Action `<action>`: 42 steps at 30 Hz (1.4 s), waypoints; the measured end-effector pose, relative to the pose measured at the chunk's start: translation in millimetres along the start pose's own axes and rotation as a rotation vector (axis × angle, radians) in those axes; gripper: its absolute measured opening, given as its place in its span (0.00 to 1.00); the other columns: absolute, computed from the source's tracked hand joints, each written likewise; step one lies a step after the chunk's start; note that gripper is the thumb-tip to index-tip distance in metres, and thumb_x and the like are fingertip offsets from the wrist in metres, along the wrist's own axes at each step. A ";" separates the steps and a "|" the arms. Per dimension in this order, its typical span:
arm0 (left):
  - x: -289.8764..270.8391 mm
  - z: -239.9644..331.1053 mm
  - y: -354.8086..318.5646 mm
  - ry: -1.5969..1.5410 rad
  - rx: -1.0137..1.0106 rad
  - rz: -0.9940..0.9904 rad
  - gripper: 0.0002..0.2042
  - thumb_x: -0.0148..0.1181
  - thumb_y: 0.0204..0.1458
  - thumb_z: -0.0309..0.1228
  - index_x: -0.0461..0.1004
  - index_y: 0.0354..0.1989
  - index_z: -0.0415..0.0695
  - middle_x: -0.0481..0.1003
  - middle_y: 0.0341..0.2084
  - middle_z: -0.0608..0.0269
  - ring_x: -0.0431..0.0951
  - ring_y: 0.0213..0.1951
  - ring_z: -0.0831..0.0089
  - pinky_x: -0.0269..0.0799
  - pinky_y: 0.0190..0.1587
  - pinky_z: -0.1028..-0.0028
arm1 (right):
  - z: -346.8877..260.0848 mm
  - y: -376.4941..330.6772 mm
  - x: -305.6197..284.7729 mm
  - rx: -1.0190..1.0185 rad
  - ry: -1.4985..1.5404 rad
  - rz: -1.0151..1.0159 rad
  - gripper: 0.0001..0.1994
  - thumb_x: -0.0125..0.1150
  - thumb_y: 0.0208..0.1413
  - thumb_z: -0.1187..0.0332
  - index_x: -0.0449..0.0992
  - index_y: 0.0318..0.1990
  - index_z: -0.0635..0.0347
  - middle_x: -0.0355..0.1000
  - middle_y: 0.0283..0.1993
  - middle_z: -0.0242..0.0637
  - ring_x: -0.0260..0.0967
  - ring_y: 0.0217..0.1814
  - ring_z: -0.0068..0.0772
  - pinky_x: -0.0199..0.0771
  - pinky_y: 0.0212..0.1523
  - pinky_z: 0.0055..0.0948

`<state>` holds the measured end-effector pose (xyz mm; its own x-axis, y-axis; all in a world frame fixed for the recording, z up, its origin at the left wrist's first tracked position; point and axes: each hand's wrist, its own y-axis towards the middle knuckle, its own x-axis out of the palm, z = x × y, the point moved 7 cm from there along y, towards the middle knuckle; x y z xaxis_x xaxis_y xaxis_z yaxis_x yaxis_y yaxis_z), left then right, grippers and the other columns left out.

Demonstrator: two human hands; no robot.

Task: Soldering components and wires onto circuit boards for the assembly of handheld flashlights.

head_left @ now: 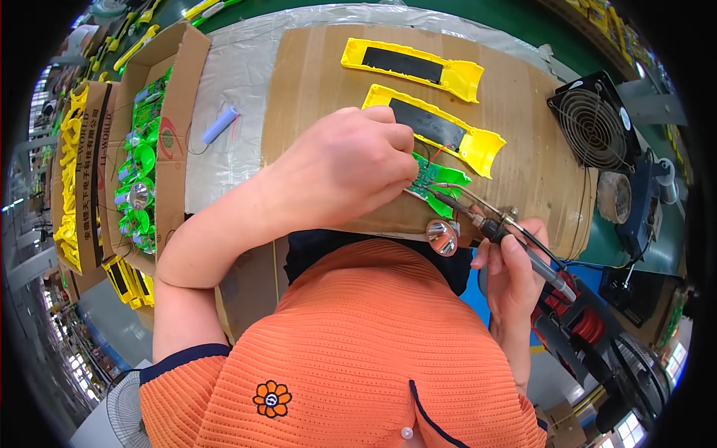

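Observation:
My right hand (515, 265) grips a soldering iron (497, 230) with a thin metal feed tube running beside it. The tip reaches a small green circuit board (424, 173) in a green plastic casing (455, 179). My left hand (347, 168) is closed at the board's left side, its fingertips pinched; what they hold is hidden behind the hand. Just below the casing, at the table edge, is a shiny round reflector (441, 237). A yellow half shell (485, 149) with a dark panel lies beyond my left fingers, with red wire near its lower edge. Farther back rests a second yellow shell (461, 78).
Cardboard (306, 82) covers the table. At left, a carton (190, 75) holds several green lamp parts, beside another box of yellow parts (69, 179). A blue battery cell (219, 125) with wires lies near the carton. At right stand a black fan (594, 127) and a tape roll (614, 197).

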<state>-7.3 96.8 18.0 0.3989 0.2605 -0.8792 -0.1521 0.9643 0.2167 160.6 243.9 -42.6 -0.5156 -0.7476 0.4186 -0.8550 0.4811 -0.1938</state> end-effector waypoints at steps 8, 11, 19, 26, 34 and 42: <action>1.2 -0.6 8.1 0.006 -0.008 -0.069 0.03 0.65 0.44 0.27 0.77 0.27 0.44 0.73 0.26 0.64 0.74 0.34 0.62 0.73 0.37 0.66 | 1.8 0.2 -0.4 0.012 -0.049 -0.024 0.08 0.56 0.58 0.80 0.63 0.41 0.65 0.74 0.32 0.46 0.71 0.24 0.30 0.77 0.35 0.29; 0.7 -0.9 9.5 0.012 0.004 -0.079 0.03 0.65 0.44 0.27 0.77 0.26 0.44 0.73 0.25 0.64 0.74 0.34 0.63 0.73 0.37 0.67 | 2.9 0.4 1.5 0.012 -0.075 -0.024 0.08 0.56 0.58 0.80 0.63 0.40 0.65 0.74 0.31 0.45 0.72 0.25 0.30 0.71 0.25 0.24; 1.7 -0.8 11.3 0.052 0.029 -0.114 0.04 0.64 0.44 0.28 0.75 0.23 0.44 0.71 0.24 0.64 0.73 0.33 0.63 0.73 0.36 0.67 | 2.5 0.3 4.1 0.011 -0.089 -0.011 0.07 0.56 0.59 0.79 0.64 0.40 0.66 0.72 0.29 0.42 0.72 0.25 0.29 0.73 0.27 0.25; 1.4 1.1 11.6 0.089 0.044 -0.117 0.05 0.64 0.43 0.28 0.72 0.21 0.45 0.71 0.25 0.65 0.74 0.34 0.65 0.74 0.36 0.68 | 1.9 0.7 3.2 0.021 -0.097 0.005 0.07 0.57 0.59 0.78 0.64 0.40 0.66 0.73 0.29 0.42 0.72 0.24 0.29 0.75 0.28 0.26; 3.5 2.8 11.6 0.176 0.070 -0.155 0.05 0.63 0.40 0.29 0.72 0.20 0.46 0.70 0.24 0.67 0.73 0.34 0.67 0.74 0.36 0.69 | -16.6 12.6 -13.7 -0.101 -0.129 0.026 0.06 0.55 0.60 0.73 0.64 0.39 0.64 0.71 0.26 0.41 0.69 0.21 0.30 0.77 0.36 0.31; -23.9 -3.9 29.6 0.044 0.105 -0.043 0.04 0.66 0.47 0.31 0.77 0.28 0.47 0.73 0.29 0.65 0.73 0.36 0.63 0.70 0.41 0.64 | -18.9 27.2 -37.2 -0.112 0.062 0.157 0.03 0.51 0.64 0.70 0.66 0.36 0.55 0.58 0.17 0.28 0.65 0.24 0.27 0.57 0.71 0.51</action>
<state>-24.9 118.9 43.7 0.3624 0.2183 -0.9061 -0.0389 0.9749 0.2193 157.6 293.4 -46.7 -0.6347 -0.6313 0.4456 -0.7508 0.6402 -0.1623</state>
